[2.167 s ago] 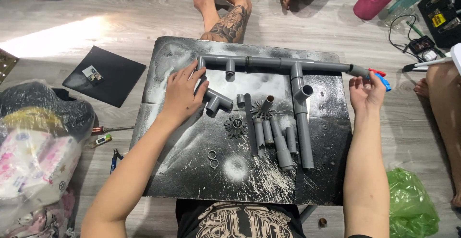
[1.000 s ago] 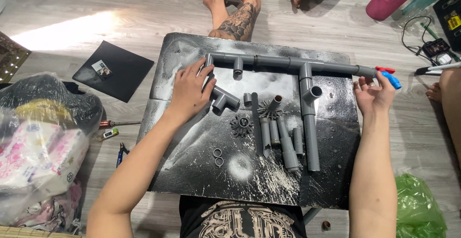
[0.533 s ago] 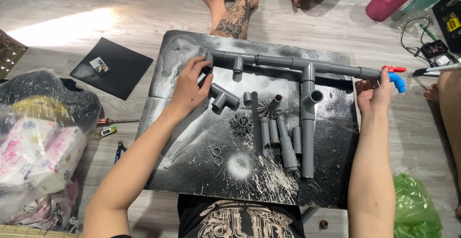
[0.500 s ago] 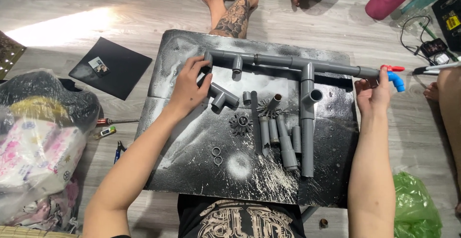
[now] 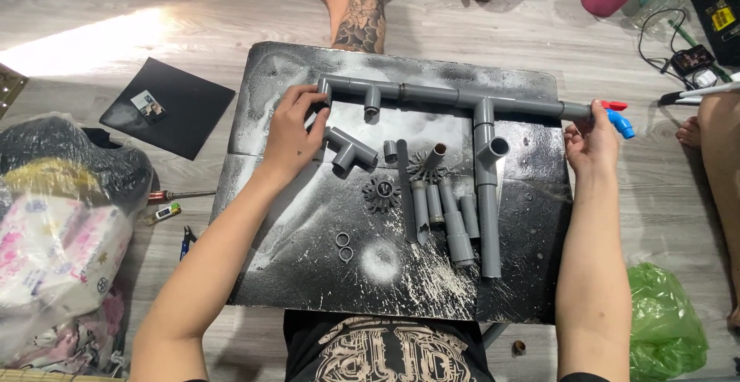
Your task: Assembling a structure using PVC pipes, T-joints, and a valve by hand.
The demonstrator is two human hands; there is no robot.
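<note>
Grey plastic branched pipe assembly [image 5: 462, 98], upper centre, is gripped at both ends: left hand [image 5: 291, 129] clamped on its elbow, right hand [image 5: 592, 141] on its blue-and-red valve [image 5: 617, 118]. Loose grey pipe pieces [image 5: 451, 216] are left unjoined at centre.

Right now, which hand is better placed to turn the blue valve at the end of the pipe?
Right. The right hand already grips the pipe end beside the blue valve, while the left hand sits at the far elbow end, probably best kept there to steady the assembly.
</note>
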